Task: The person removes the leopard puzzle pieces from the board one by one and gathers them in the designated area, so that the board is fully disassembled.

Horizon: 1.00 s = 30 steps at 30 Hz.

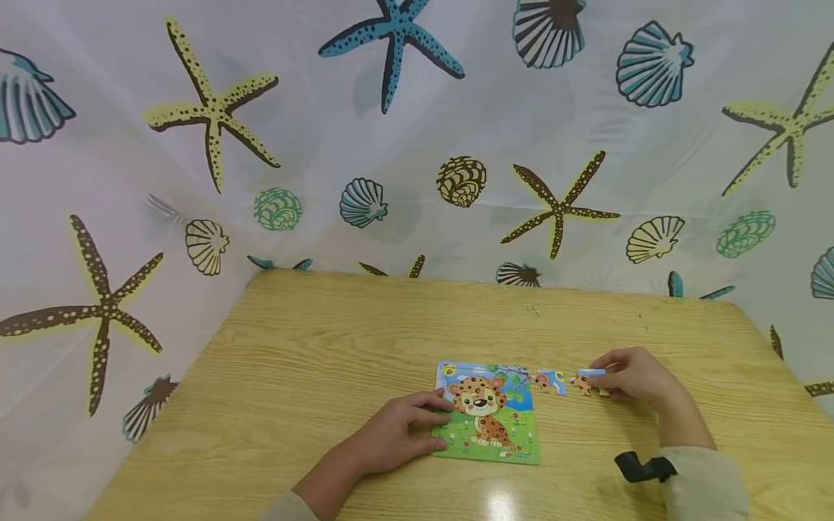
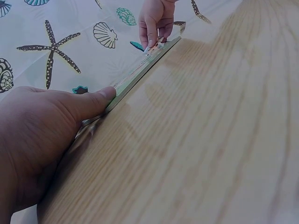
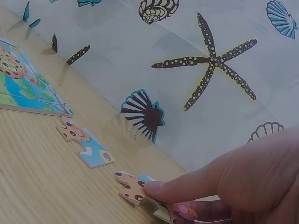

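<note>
A square jigsaw puzzle (image 1: 485, 416) with a spotted leopard cub on green grass lies flat on the table. At its left edge rests my left hand (image 1: 404, 430), fingertips over the border and the thumb (image 2: 103, 95) at the near corner. To the right of the puzzle, my right hand (image 1: 635, 376) pinches a jigsaw piece (image 3: 133, 189) with orange spotted fur and blue sky, low over the tabletop. Between that piece and the puzzle lies another loose jigsaw piece (image 1: 550, 381), showing an ear, sky and a yellow-and-purple corner mark.
The wood-grain table (image 1: 313, 347) reaches back to a white curtain (image 1: 417, 137) printed with starfish and shells, which also runs along both sides. A black strap-like bit (image 1: 641, 468) sticks out by the right sleeve (image 1: 704, 481).
</note>
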Each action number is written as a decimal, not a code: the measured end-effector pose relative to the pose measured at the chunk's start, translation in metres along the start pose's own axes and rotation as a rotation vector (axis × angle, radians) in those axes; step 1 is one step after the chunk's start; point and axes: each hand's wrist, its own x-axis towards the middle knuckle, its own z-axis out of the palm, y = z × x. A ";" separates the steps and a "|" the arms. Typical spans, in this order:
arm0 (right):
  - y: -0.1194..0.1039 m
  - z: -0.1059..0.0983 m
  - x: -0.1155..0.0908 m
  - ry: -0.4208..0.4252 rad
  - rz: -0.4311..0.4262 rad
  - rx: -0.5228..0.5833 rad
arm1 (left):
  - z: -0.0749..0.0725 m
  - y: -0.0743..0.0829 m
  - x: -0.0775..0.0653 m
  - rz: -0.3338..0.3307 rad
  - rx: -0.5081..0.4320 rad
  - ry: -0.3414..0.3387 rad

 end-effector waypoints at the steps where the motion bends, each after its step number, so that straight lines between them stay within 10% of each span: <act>1: 0.000 0.001 0.000 0.009 -0.001 -0.014 | 0.000 0.000 0.000 0.001 0.002 0.000; 15: -0.014 0.010 -0.002 0.107 -0.002 -0.201 | 0.001 -0.003 -0.001 0.014 0.020 0.005; 30: -0.016 0.016 0.005 0.034 -0.082 0.029 | 0.001 -0.002 0.000 0.002 -0.009 0.002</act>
